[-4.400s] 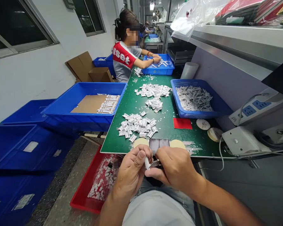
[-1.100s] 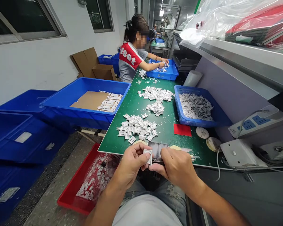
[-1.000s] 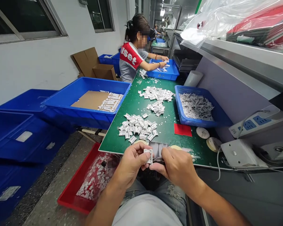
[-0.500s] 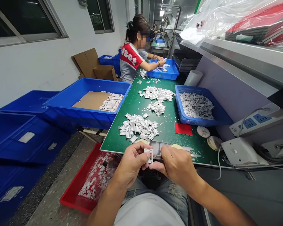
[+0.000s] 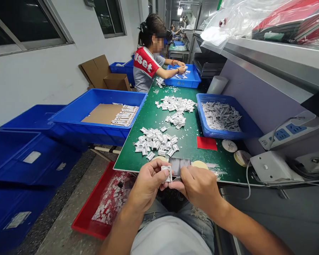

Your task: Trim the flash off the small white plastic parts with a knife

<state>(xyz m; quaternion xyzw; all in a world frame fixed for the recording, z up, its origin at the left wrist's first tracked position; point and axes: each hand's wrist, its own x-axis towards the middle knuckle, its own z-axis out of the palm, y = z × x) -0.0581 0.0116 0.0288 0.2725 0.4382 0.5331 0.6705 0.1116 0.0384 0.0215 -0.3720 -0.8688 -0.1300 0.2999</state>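
My left hand (image 5: 148, 180) pinches a small white plastic part (image 5: 166, 174) between thumb and fingers, just off the table's near edge. The part is a flat rectangle with cut-outs. Close against its right side is my right hand (image 5: 200, 182), its fingers curled and its thumb reaching toward the part. What the curled fingers hold is mostly hidden; only a thin sliver shows near the thumb. Behind my hands a dark grey plate (image 5: 180, 165) lies at the table edge. Beyond it is a heap of similar white parts (image 5: 156, 141).
The green table (image 5: 138, 156) carries more heaps (image 5: 177, 104), a red card (image 5: 206, 143) and a blue basket (image 5: 220, 134) of white pieces. A red bin (image 5: 81, 216) with scraps sits below left. Blue crates (image 5: 61, 120) stand left. A co-worker (image 5: 149, 63) handles pieces over a blue tray (image 5: 184, 84).
The white part has turned slightly in my left hand, showing more of its face. My right hand has barely shifted. The camera view has moved a little.
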